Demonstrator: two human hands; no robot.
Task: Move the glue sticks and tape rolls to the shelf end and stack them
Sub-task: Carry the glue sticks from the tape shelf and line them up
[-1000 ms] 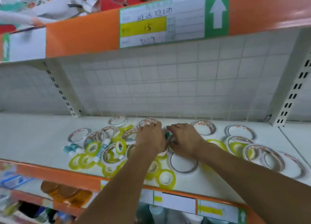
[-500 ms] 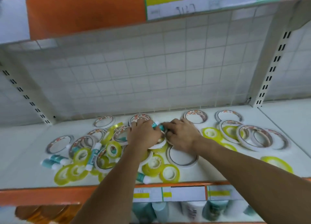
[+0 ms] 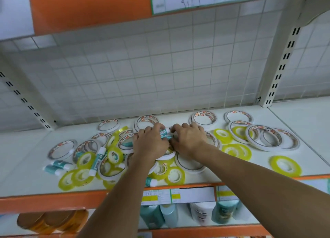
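Glue stick (image 3: 165, 133), teal and white, is held at mid-shelf between both hands; its long axis runs slantwise, white cap up toward the back right, teal body down toward the front left. The left hand (image 3: 151, 144) curls its fingers round the lower part of it, and the right hand (image 3: 189, 139) pinches it from the other side with curled fingertips, the two hands touching each other above a heap of tape rolls.

Another glue stick (image 3: 97, 160) lies left of the hands across the yellow rolls, its long axis running front to back, white cap to the rear. Two more glue sticks (image 3: 56, 167) lie side by side near the left of the heap, pointing left to right. A fifth (image 3: 150, 182) lies just beside the shelf's front edge, partly hidden under the left forearm.

Wide white tape rolls (image 3: 204, 118) lie flat along the back near the wire grid (image 3: 160, 68); small yellow rolls (image 3: 285, 166) lie nearer the front. The white shelf (image 3: 26, 148) has bare room at its far left, and more bare surface to the right beyond the slotted upright (image 3: 280, 68). The orange front lip (image 3: 53, 200) borders the near edge
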